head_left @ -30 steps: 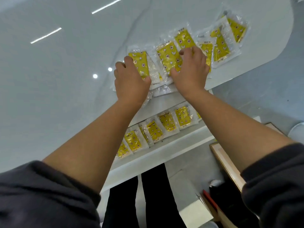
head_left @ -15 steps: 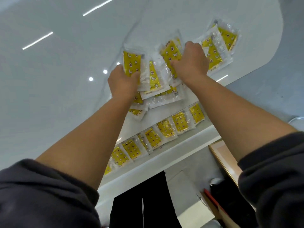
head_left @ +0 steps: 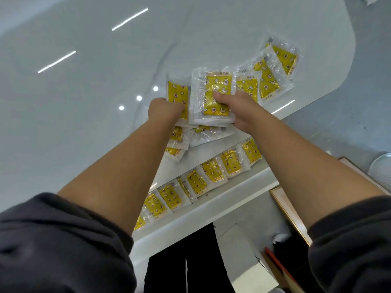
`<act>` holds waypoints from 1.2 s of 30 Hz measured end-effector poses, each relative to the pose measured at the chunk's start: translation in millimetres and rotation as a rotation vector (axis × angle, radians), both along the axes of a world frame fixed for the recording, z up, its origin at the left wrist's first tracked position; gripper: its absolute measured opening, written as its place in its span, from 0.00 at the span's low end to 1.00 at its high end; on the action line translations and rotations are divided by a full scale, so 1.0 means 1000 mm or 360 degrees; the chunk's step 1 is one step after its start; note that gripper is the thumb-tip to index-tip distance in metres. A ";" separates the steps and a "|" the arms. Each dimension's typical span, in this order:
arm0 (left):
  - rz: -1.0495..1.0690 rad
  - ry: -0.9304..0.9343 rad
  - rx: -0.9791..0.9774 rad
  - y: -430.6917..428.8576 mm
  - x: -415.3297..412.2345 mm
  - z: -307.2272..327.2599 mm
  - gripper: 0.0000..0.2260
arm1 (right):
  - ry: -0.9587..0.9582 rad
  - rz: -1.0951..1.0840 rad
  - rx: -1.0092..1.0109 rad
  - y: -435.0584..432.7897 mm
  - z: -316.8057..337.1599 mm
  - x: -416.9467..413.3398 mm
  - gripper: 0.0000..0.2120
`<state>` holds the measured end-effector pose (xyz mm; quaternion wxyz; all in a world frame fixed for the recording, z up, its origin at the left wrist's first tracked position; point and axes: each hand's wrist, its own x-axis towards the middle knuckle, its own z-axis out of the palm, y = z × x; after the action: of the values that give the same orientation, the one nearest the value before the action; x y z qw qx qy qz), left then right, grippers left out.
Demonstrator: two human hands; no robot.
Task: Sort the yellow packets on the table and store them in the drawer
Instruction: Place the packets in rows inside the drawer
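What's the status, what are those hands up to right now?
Left hand and right hand both gripping a stack of yellow packets. Row of packets already in drawer. Nothing blocking.

We seem to be in an office or showroom-like interior: a glossy white table (head_left: 84, 123) mirrors strip and spot ceiling lights, a white drawer (head_left: 203, 210) opens beneath it, and grey polished floor (head_left: 349, 132) surrounds us.
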<state>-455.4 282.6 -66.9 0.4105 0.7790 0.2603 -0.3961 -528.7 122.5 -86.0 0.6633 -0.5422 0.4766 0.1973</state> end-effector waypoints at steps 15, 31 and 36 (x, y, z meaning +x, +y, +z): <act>-0.0332 -0.0226 0.0042 0.002 -0.007 -0.008 0.03 | -0.0225 0.0288 -0.0133 0.023 0.000 0.000 0.44; -0.0491 -0.0346 -0.0587 0.068 -0.087 0.040 0.09 | -0.0374 -0.0206 0.0386 0.052 0.051 -0.121 0.10; -0.0587 -0.0081 -0.0493 0.112 -0.169 0.011 0.12 | -0.0118 0.0067 0.0366 0.075 0.023 -0.189 0.11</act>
<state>-624.2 394.2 -55.6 0.4523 0.7507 0.0395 -0.4799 -718.1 197.0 -63.1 0.7339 -0.4793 0.4145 0.2445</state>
